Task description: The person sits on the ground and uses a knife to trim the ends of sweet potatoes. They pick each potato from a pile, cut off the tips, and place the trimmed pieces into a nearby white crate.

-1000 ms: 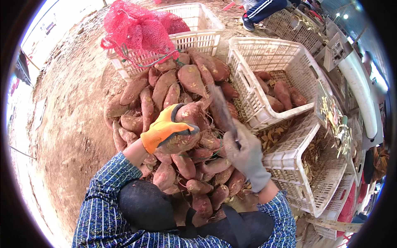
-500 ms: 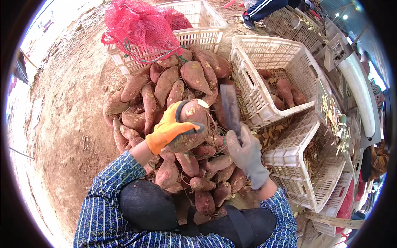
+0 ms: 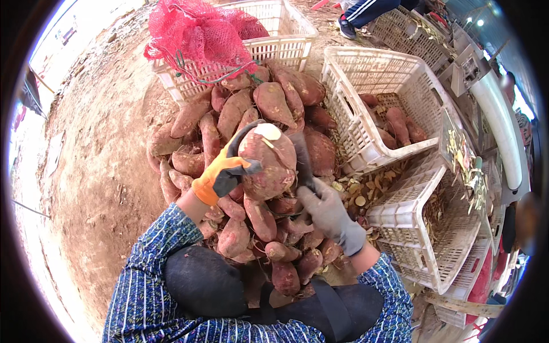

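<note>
In an orange and black glove, my left hand [image 3: 224, 171] grips a large round sweet potato [image 3: 266, 166] from its left side. A pale cut patch shows on its top, with a thin strip of peel beside it. My right hand [image 3: 330, 208], in a grey glove, is closed round the handle of a broad dark-bladed knife [image 3: 304, 157]. The blade is at the right side of the sweet potato, partly blurred; whether it touches cannot be told. Beneath both hands lies a heap of red-skinned sweet potatoes [image 3: 233, 237].
A white crate [image 3: 372, 140] with a few sweet potatoes stands at right; a tipped crate [image 3: 400, 217] with scraps is nearer. Peel scraps [image 3: 374, 186] lie between. A red mesh bag [image 3: 200, 37] drapes over the far crate [image 3: 289, 43]. Another person's leg [image 3: 372, 12] shows at the back.
The sweet potato has turned, bringing its pale cut patch to the upper front. My right hand has moved left and lowered, carrying the knife from beside the sweet potato to its right side.
</note>
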Available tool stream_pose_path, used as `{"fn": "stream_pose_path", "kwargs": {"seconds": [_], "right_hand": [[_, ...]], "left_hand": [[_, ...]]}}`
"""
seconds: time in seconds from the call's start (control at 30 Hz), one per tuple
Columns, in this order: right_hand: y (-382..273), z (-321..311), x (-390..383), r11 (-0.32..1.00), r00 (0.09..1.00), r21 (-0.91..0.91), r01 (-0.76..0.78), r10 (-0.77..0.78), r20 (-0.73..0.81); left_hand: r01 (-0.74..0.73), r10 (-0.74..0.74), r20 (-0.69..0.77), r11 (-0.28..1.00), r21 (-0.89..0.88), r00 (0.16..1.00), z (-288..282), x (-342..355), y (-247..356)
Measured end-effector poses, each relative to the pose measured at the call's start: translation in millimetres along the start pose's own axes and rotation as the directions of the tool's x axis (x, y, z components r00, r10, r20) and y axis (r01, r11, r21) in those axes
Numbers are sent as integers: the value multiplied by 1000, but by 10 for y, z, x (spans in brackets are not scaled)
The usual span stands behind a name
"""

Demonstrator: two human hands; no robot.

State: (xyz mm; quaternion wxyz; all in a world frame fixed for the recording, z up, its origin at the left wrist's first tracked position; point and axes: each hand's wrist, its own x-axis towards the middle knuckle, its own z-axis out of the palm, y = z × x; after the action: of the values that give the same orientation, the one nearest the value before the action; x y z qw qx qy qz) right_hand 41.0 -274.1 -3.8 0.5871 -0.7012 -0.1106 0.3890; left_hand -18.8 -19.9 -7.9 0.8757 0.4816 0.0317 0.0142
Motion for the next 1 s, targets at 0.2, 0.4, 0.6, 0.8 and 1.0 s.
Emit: {"fn": "stream_pose_path", "kwargs": {"seconds": [0.2,0.4,0.6,0.8,1.0], "right_hand": [[-116,276,75,841,924,-394,370,-378,61],[-2,211,241,904,966,-376,205,-248,-70],[72,188,233,992,991,-128,18,-1,136],[131,65,205,969,999,-243,34,-30,19],[18,60,220,954,977,-237,184,-203,-59]], "left_hand": [[84,-42,-140,947,310,989,-257,-127,347],[-147,29,-286,904,-401,958,-359,-307,2],[177,-60,-295,904,389,954,-891,-808,-34],[230,184,-181,-303,925,966,-329,-768,60],[-53,42,67,-269,962,997,-228,-322,67]]}}
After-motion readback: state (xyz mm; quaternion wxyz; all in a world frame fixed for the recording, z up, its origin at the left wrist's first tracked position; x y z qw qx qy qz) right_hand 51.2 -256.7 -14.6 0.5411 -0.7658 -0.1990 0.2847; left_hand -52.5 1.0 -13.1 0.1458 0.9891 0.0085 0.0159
